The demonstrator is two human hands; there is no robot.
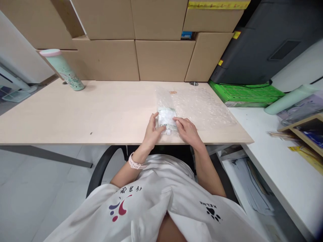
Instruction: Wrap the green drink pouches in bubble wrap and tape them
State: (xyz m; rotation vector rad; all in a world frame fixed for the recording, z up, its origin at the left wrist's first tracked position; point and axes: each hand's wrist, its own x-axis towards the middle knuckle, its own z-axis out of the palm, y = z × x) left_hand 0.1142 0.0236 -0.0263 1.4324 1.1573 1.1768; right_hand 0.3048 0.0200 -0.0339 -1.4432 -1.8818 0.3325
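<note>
A small clear plastic packet [167, 116] with whitish contents lies on a sheet of bubble wrap [202, 106] near the table's front edge. My left hand [152, 133] grips the packet from its left side, the thumb over its near edge and the fingers along its left edge. At the packet's right edge is my right hand [188, 131], index finger reaching onto the packet and the other fingers bent close together. Some of the bubble wrap lies beneath the packet and stretches away to the right. The undersides of both hands are hidden.
Cardboard boxes [108, 60] stand stacked along the table's back. A mint tumbler [64, 69] stands at the back left of the wooden table [113, 111]. On the right, a green box [244, 94] and a mint cylinder [290, 99] rest on a white side surface [252, 121].
</note>
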